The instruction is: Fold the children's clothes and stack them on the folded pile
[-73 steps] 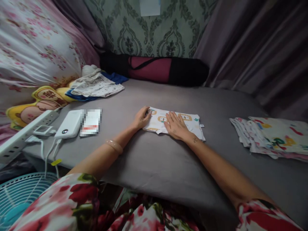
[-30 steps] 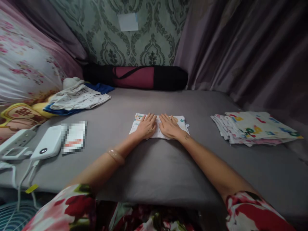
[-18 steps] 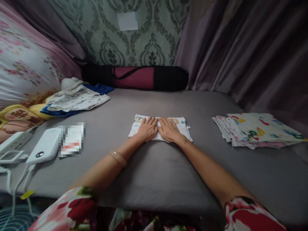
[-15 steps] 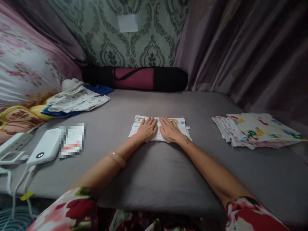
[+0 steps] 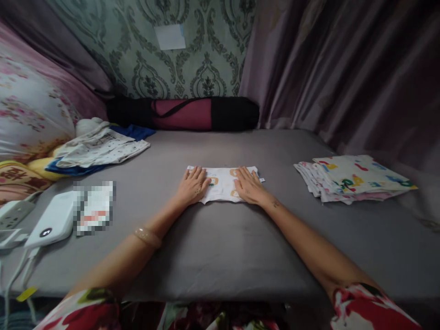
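A folded white cloth point(image 5: 222, 185) with an orange and green print lies flat on the grey bed sheet point(image 5: 213, 252), a small tag sticking out at its right edge. On its left end rests my left hand point(image 5: 194, 185), palm down with the fingers stretched out. My right hand point(image 5: 250, 185) lies flat on the right end in the same way. The middle of the cloth shows between the two hands; the parts under the palms are hidden.
To the right sits a stack of folded printed cloths point(image 5: 360, 174). At the left are loose clothes point(image 5: 103, 149), a white power bank point(image 5: 55, 220) with cables, a power strip point(image 5: 15, 213) and a blurred-out packet point(image 5: 96, 208). A black and maroon bag point(image 5: 182, 114) lies along the wall.
My hands have slid apart from the middle of the cloth toward its two ends, baring the printed centre. The camera view has shifted slightly.
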The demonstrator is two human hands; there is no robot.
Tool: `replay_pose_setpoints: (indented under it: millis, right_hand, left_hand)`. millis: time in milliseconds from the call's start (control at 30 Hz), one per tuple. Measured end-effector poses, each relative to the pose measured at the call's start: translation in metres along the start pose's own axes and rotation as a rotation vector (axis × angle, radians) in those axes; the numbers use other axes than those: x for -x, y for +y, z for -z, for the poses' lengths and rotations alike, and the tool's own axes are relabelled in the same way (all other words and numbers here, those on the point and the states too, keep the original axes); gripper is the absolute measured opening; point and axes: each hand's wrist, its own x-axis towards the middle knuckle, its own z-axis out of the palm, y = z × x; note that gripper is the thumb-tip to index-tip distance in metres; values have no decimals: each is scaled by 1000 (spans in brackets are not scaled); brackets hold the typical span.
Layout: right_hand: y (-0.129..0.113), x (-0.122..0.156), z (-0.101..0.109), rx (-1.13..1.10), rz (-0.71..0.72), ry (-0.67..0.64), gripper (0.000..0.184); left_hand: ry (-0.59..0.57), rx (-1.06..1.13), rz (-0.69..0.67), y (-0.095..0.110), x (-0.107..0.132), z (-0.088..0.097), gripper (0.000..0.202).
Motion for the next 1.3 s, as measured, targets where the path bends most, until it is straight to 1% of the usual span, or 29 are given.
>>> replay_pose_setpoints:
  millis: [100,233,400,500,567,633,700,767,833,900,967,1000,1067,1200,1300]
  right_hand:
    - [4,3,-2,12,-14,9,61]
    - [8,4,-1,-6,-24,-7,61]
    - [24,8,-1,18,-122,65,61]
    - [30,9,-7,-1,-120,52,61]
    - [31,8,-9,-24,-116,51,61]
    - [34,5,-8,-70,-108,38,60]
    - [41,2,-3,-144,-111,45,58]
    - [54,0,5,-230,-165,101,52]
    - [68,2,14,-300,-274,140,43]
    - [80,6,21,-345,-384,97,32]
    - [87,12,24,-376,-466,29,26]
    - [88,14,25,-392,-497,12,23]
    - [85,18,27,-429,-552,-8,21]
    - [68,19,33,-491,-645,-104,22]
    - [56,17,40,-523,-674,-156,24]
  left_hand:
    - [-28,-19,9,-6,2,0,60]
    - [-81,-61,23,-8,2,2,61]
    - [-78,-96,106,-19,6,5,64]
    - [-106,-81,117,-25,5,2,67]
    - [-103,-63,108,-27,4,0,68]
    - [-100,-31,101,-29,1,-2,67]
    - [-78,1,121,-31,0,2,65]
    - [-9,14,201,-35,0,11,62]
    - [35,26,325,-40,3,23,57]
    - [-19,77,432,-45,7,36,51]
    - [-106,154,496,-50,9,46,44]
    - [-127,186,514,-51,10,49,42]
    - [-121,242,542,-51,10,52,39]
    - [-119,424,619,-45,9,54,35]
    - [-122,543,679,-39,8,56,33]
